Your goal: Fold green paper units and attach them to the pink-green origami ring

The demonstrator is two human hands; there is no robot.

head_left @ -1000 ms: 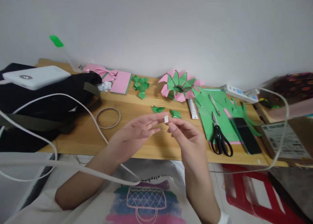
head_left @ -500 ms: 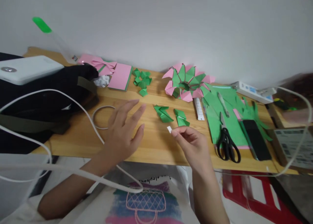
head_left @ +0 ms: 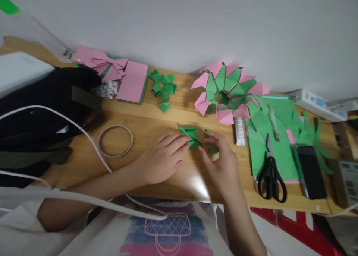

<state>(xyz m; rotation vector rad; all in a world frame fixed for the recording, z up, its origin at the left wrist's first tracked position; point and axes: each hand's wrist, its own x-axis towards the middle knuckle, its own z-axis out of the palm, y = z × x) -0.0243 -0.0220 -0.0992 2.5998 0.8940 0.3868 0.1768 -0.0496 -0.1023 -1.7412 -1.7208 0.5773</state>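
My left hand (head_left: 165,160) reaches in from the left, its fingers fairly straight and their tips touching a green folded paper piece (head_left: 194,136). Just to the right, my right hand (head_left: 222,163) has its thumb and fingers apart, with the curled fingers over a second green folded paper piece (head_left: 214,151) that they partly cover. I cannot make out the small white strip in either hand. Behind the hands stands a ring of joined pink and green folded paper (head_left: 222,95). Several small green folded pieces (head_left: 165,88) are grouped at the back.
To the right, green paper sheets (head_left: 258,151) lie under black scissors (head_left: 270,176) and a phone (head_left: 310,170), beside a white tube (head_left: 239,131). A tape ring (head_left: 101,146), pink paper (head_left: 133,82) and a black bag (head_left: 44,110) are on the left. A white cable (head_left: 84,198) crosses my left forearm.
My left hand has moved right and down onto the left green piece. My right hand, which pinched a small white strip, is now at the right green piece with its fingers apart. The view has shifted.
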